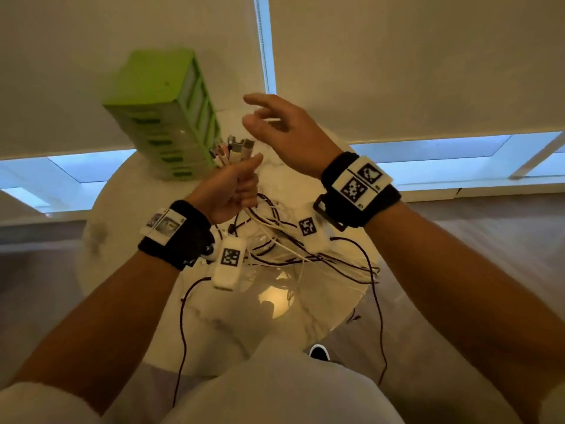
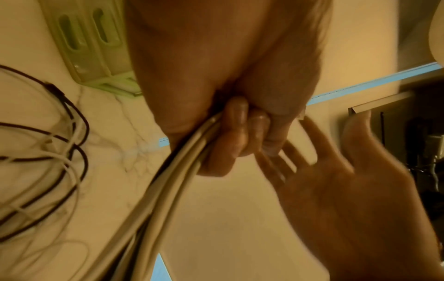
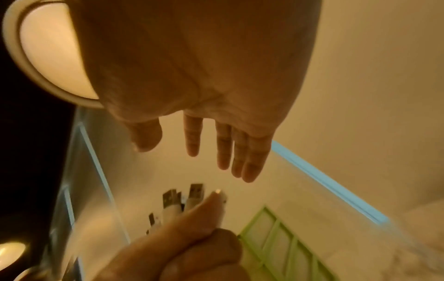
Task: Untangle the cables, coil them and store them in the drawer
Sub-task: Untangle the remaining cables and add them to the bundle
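Note:
My left hand (image 1: 235, 188) grips a bundle of white and dark cables (image 2: 173, 182) in a fist above the round table. Their plug ends (image 1: 234, 149) stick up out of the fist, seen from the right wrist as USB plugs (image 3: 190, 197). The rest of the cables (image 1: 305, 252) hang down in tangled loops onto the tabletop. My right hand (image 1: 275, 123) hovers above and to the right of the plugs, fingers spread and straight, holding nothing. A green drawer tower (image 1: 165, 114) stands at the far left of the table with its drawers closed.
The white marble table (image 1: 122, 194) is small and round. Behind it hang white blinds (image 1: 397, 56) over a window. My knee in pale trousers (image 1: 275, 377) is at the table's near edge. Thin dark wires (image 1: 379, 316) trail off the table's front.

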{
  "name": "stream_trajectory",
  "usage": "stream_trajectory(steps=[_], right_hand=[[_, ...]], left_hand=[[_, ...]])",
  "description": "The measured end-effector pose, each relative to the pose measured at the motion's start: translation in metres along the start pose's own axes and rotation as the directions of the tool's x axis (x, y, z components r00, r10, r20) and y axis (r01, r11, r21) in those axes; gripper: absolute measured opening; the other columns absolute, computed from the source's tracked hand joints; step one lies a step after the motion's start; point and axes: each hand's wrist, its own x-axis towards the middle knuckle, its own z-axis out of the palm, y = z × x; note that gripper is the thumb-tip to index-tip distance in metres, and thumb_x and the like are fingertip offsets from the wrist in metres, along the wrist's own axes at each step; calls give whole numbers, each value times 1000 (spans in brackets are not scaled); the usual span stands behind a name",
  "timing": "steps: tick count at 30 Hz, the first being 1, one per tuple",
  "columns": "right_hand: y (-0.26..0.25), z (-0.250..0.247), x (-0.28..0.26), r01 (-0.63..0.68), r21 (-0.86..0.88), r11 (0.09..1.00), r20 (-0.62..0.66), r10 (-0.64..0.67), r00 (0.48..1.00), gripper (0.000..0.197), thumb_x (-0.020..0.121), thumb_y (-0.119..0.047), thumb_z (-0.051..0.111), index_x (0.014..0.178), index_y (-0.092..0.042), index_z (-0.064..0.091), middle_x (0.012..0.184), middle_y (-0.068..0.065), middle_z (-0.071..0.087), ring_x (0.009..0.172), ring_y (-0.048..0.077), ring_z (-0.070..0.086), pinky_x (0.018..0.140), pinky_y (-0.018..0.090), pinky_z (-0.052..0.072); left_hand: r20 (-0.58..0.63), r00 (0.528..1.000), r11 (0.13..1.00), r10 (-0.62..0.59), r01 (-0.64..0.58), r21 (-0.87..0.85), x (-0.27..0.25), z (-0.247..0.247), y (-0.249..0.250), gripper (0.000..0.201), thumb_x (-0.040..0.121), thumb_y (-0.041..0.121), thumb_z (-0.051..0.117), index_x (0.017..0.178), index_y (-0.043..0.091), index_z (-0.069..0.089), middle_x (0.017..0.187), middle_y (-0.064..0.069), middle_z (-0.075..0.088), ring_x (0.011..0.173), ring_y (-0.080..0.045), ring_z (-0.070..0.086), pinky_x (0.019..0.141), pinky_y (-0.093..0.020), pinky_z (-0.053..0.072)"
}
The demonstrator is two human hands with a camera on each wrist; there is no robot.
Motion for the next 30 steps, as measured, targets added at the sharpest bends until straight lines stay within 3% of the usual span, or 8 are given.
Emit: stream_trajectory(steps=[8,11,13,16,18,19,26,30], right_hand=[[-21,98,24,228,-559,797,389,10,921,43,102,-32,37,89,0,62,88,16,65,80,29,58,75,39,43],[-10,114,24,97,-392,915,381,65,922,46,103,-35,33,103,0,63,98,17,66,89,32,60,83,40,46],[7,117,22,-187,-123,975,304,216,928,51,102,-43,28,116,-4,59,106,16,65,92,35,60,85,39,48],[53,117,8,-507,-183,842,409,535,740,48,100,-48,33,123,-12,57,107,7,59,94,25,54,84,33,43],[94,116,-11,-336,-652,680,483,714,506,49,93,-52,49,130,-20,55,126,1,55,116,20,50,96,28,36],[114,115,-20,-205,-790,578,438,766,470,56,86,-58,57,132,-27,54,137,-1,50,126,19,45,105,30,33],[151,83,-9,-98,-959,267,110,665,739,57,92,-41,52,144,-31,33,150,8,32,133,31,38,105,47,37],[129,96,-6,-118,-910,397,118,523,844,50,94,-53,42,139,-29,43,141,7,46,127,30,45,103,45,36]], left_hand=[[-50,991,990,125,-128,-59,-23,-47,-23,19,81,-7,49,81,12,46,50,1,33,40,-7,32,42,-20,33],[-116,992,998,57,-53,38,-31,-63,-29,29,93,-9,41,74,14,40,51,3,23,44,-8,20,44,-21,19],[-118,993,998,0,8,65,-36,-78,-30,27,99,3,43,73,13,45,54,4,17,50,-11,10,47,-26,13],[-95,995,999,-37,36,-14,-46,-112,-34,26,101,25,45,82,10,56,50,7,18,42,-7,15,43,-22,14],[-108,992,996,-57,50,-74,-52,-135,-39,26,102,26,42,88,9,57,46,9,21,38,-4,18,40,-19,17],[-111,991,994,-68,59,-88,-55,-144,-41,26,102,25,41,91,8,57,44,10,22,37,-3,19,38,-18,18],[-116,984,983,-133,116,-145,-63,-172,-56,22,101,20,42,98,7,58,43,11,24,34,-2,21,36,-16,20],[-100,980,974,-172,153,-168,-64,-180,-62,22,100,19,41,98,6,59,43,10,24,34,-1,20,36,-16,18]])
